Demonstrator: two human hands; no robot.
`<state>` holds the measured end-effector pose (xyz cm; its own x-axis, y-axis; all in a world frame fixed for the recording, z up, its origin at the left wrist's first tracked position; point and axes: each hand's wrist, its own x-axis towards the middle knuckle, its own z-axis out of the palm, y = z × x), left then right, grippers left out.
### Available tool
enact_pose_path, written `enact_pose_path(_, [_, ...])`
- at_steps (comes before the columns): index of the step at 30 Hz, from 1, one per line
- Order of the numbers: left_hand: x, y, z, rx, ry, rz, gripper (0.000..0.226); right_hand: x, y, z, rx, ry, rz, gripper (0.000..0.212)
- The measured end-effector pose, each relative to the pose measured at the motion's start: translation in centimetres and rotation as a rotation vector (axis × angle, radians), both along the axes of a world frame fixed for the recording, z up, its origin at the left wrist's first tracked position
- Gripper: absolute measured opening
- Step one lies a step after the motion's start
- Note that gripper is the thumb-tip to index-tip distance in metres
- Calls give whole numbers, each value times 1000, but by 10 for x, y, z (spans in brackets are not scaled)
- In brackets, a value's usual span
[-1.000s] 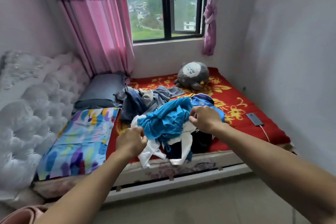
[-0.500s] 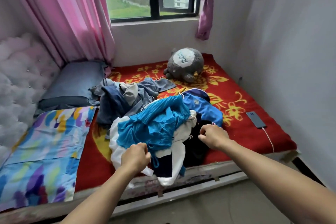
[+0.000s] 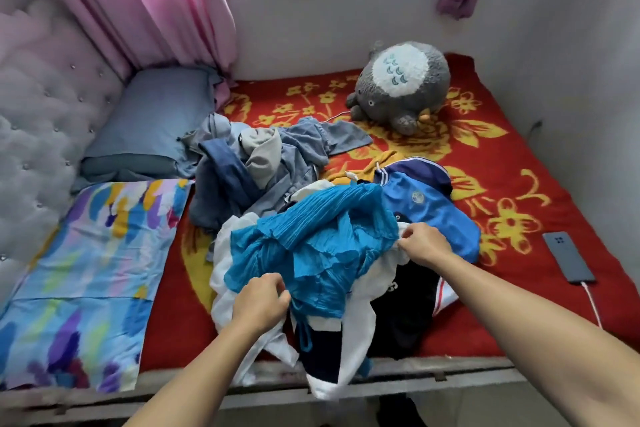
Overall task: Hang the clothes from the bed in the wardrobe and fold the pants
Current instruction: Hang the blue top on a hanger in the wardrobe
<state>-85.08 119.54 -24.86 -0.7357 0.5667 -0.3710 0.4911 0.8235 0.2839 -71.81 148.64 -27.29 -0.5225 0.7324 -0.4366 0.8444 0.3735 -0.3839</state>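
Observation:
A heap of clothes lies on the red flowered bed (image 3: 519,156). On top is a crinkled bright blue garment (image 3: 318,243). My left hand (image 3: 261,302) grips its near left edge, and my right hand (image 3: 424,243) pinches its right edge. Under it lie a white and navy garment (image 3: 332,357) that hangs over the bed's front edge, a black garment (image 3: 412,302) and a blue sports jersey (image 3: 422,204). Further back sits a pile of grey and dark blue clothes (image 3: 256,163).
A grey plush toy (image 3: 401,87) sits at the back of the bed. A phone (image 3: 568,256) on a cable lies at the right. A colourful pillow (image 3: 86,274) and a grey pillow (image 3: 152,121) lie left, by the tufted headboard (image 3: 38,121). Pink curtains (image 3: 156,0) hang behind.
The view has come closer and tilted down onto the bed. My right hand moved from the pile's right side onto the blue garment's edge; my left hand stays gripping its near edge.

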Motion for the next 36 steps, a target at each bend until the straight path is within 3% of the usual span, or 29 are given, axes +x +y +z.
enact_pose_path(7, [-17, 30, -38, -84, -86, 245, 12, -104, 85, -74, -137, -1, -43, 67])
enact_pose_path(13, [-12, 46, -71, -91, -175, 363, 9, -151, 107, -149, -337, 48, -258, 111])
enact_pose_path(15, [-7, 45, -79, -105, -201, 378, 8, -154, 93, -169, -464, 74, -318, 104])
enact_pose_path(18, [-4, 42, -85, -127, -224, 391, 7, -147, 64, -181, -569, 115, -193, 34])
enact_pose_path(19, [-5, 43, -87, -135, -235, 394, 6, -142, 56, -180, -577, 114, -103, 19])
enact_pose_path(23, [-20, 59, -92, -130, -221, 403, 12, -108, 42, -159, -479, 29, 367, 26])
enact_pose_path(26, [-35, 84, -103, -145, -76, 274, 52, -68, 48, -145, -382, -123, 652, 10])
enact_pose_path(28, [-46, 111, -112, -214, 41, 122, 84, -43, 55, -140, -343, -121, 784, 7])
enact_pose_path(30, [-54, 139, -124, -274, 87, -22, 96, -21, 62, -141, -389, -100, 842, 8])
enact_pose_path(31, [-54, 152, -131, -287, 85, -97, 87, -12, 65, -144, -414, -75, 860, 7])
enact_pose_path(33, [-47, 172, -145, -273, -11, -186, 48, 2, 72, -153, -488, 12, 770, 6])
enact_pose_path(35, [-37, 175, -152, -164, -192, -34, 22, 6, 82, -153, -636, 149, 446, 22])
enact_pose_path(36, [-34, 172, -150, -73, -262, 112, 24, 5, 90, -150, -661, 197, 319, 32])
